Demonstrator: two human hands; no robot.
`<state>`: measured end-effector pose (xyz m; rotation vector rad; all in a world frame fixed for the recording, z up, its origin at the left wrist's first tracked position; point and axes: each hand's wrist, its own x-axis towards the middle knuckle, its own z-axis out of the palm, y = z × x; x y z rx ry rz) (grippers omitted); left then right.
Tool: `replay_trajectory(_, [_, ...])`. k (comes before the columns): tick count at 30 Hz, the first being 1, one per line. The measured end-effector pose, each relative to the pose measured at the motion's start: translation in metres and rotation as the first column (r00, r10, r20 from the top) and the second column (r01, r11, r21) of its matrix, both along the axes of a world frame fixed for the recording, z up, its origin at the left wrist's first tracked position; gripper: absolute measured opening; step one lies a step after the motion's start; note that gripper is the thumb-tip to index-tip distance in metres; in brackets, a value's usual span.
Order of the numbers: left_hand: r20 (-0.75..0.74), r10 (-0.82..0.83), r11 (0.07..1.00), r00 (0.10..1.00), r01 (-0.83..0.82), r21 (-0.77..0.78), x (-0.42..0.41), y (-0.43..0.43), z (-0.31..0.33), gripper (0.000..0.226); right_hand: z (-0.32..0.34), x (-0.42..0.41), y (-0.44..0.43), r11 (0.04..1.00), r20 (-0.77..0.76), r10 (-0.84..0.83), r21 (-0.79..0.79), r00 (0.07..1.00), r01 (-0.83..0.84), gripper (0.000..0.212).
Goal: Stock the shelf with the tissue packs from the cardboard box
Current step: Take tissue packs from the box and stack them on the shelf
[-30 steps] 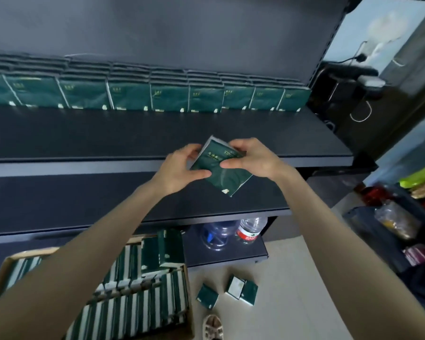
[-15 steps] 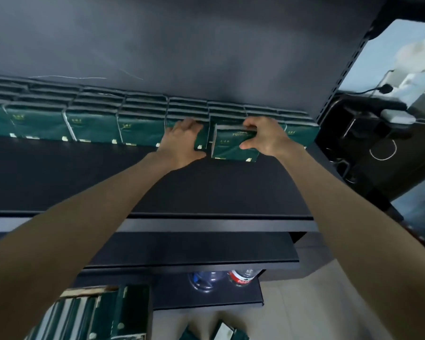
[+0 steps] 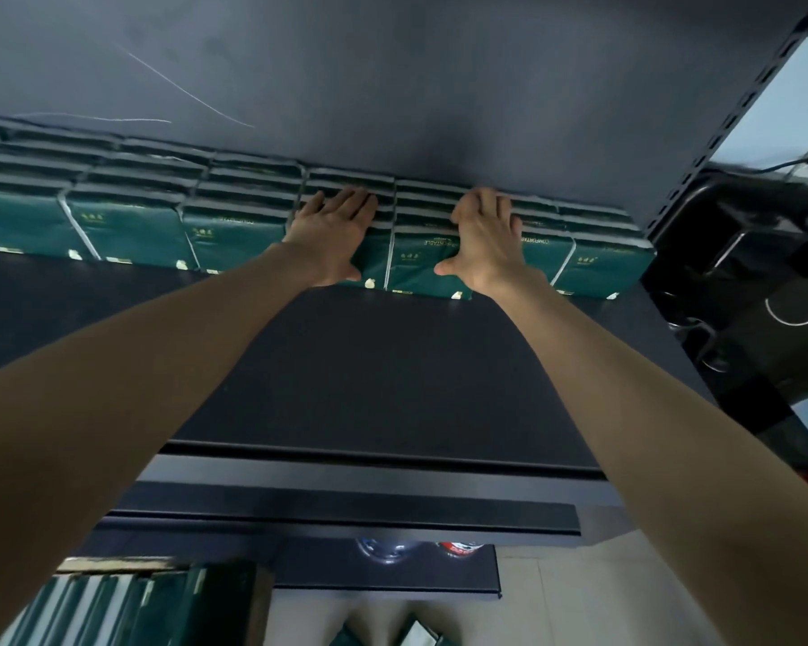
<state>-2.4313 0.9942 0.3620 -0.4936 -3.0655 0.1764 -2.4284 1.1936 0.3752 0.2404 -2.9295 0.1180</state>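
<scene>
Green tissue pack (image 3: 428, 268) pressed by flat right hand (image 3: 486, 240), left hand (image 3: 334, 235).

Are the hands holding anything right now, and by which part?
Nothing is gripped: the left hand and right hand press flat, fingers straight, on the front tissue packs on the shelf.

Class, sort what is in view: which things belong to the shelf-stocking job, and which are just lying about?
Job: left hand, right hand, row of green tissue packs, black shelf, cardboard box of packs.
Lying about: clear bottle and red-labelled bottle under the shelves, black equipment at right.
</scene>
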Motion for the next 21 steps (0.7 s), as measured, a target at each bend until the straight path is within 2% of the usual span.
replay_trajectory(3, [-0.006, -0.004, 1.0, 1.0, 0.004, 0.009, -0.002, 0.0, -0.003, 0.1, -0.002, -0.003, -0.001, 0.993, 0.016, 0.082, 0.081, 0.997, -0.083, 0.096])
replay_trajectory(8, [-0.01, 0.005, 1.0, 1.0, -0.005, -0.01, -0.005, 0.002, -0.005, 0.099, 0.001, -0.009, -0.004, 0.976, 0.151, 0.107, 0.171, 0.983, -0.133, 0.084])
replay_trajectory(11, [0.027, 0.002, 1.0, 1.0, -0.002, -0.021, -0.004, 0.002, 0.004, 0.103, 0.011, -0.008, -0.009, 0.974, 0.218, 0.095, 0.183, 0.971, -0.136, 0.087])
replay_trajectory(14, [0.026, -0.008, 1.0, 1.0, 0.008, 0.005, 0.002, -0.002, 0.023, 0.104, 0.031, 0.001, -0.016, 0.986, 0.255, 0.089, 0.111, 0.963, -0.121, 0.092])
replay_trajectory(18, [0.041, -0.034, 0.996, 0.999, 0.03, 0.085, 0.022, -0.02, 0.054, 0.089, 0.063, 0.026, -0.033, 0.987, 0.295, 0.146, -0.101, 0.944, -0.121, 0.087])
replay_trajectory(21, [0.113, -0.034, 0.99, 0.993, 0.018, 0.14, 0.049, -0.046, 0.076, 0.085, 0.083, 0.053, -0.056, 0.986, 0.334, 0.158, -0.103, 0.929, -0.131, 0.078])
